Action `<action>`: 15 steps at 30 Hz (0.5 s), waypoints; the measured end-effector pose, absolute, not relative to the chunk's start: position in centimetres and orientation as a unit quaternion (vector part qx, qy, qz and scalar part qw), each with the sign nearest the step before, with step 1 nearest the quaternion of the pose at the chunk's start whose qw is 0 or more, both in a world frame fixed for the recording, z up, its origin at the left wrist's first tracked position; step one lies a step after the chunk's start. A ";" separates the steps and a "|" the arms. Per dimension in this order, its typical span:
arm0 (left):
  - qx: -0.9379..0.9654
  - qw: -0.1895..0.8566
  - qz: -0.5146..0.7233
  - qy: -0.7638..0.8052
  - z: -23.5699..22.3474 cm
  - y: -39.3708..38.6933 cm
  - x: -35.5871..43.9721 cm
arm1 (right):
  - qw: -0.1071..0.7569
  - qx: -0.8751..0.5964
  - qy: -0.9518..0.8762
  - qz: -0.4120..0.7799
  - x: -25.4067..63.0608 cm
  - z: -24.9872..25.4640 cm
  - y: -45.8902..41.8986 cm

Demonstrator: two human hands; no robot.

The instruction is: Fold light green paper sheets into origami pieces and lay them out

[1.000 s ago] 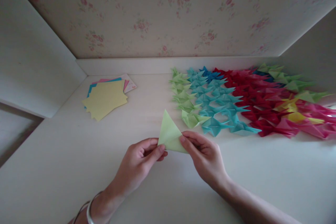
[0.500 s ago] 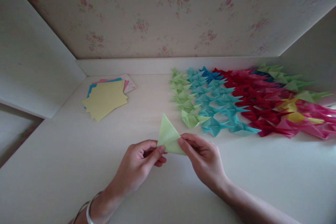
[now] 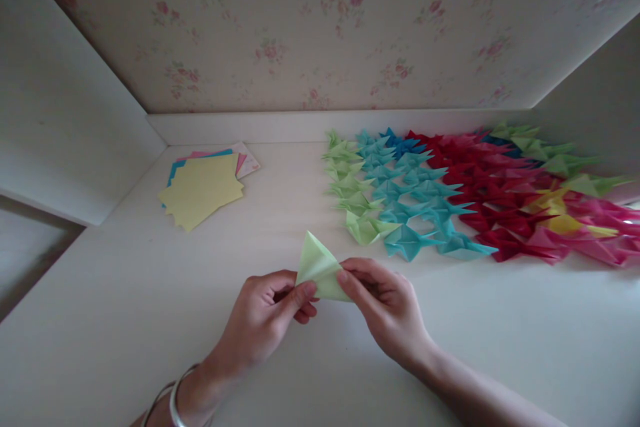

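A light green piece of origami paper (image 3: 320, 265), folded into a pointed shape, is held between my two hands above the white table. My left hand (image 3: 273, 303) pinches its left lower edge, thumb on top. On the right side, my right hand (image 3: 383, 300) grips the paper between thumb and fingers. The tip of the paper points away from me, and a crease runs across its middle. Some of the fingers behind the paper are hidden.
Several folded paper cranes (image 3: 410, 193) in green, blue, red, pink and yellow stand in rows at the back right. A stack of paper sheets (image 3: 205, 187), yellow on top, lies at the back left. A flowered wall (image 3: 300, 33) rises behind the white table (image 3: 280, 207).
The upper tip of the green paper has come down toward me, and a crease now shows across it. Both hands keep their grip almost in place.
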State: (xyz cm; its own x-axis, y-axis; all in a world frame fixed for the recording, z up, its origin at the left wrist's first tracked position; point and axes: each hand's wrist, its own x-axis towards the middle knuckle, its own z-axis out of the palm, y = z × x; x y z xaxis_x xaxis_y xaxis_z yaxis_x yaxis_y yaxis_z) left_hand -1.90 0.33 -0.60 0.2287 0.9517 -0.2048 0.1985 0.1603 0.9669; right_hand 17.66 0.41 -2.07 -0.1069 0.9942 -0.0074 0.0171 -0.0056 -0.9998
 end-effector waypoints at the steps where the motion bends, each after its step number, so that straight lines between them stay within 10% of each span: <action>1: 0.555 0.546 0.344 0.524 -0.7 0.3 -1.9 | 0.467 -0.471 -0.528 0.530 17.6 -2.1 0.4; 15: 0.568 0.544 0.334 0.519 -0.6 0.0 -1.5 | 0.407 -0.497 -0.486 0.592 17.0 -1.8 0.7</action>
State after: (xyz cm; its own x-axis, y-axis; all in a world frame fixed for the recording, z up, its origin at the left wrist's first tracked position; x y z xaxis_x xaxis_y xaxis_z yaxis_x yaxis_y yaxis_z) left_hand -1.54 -0.01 -0.61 0.2379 0.9533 -0.1862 0.2271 0.1317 0.9649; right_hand 16.97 0.66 -1.80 -0.1739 0.9658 -0.1924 0.0011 -0.1952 -0.9808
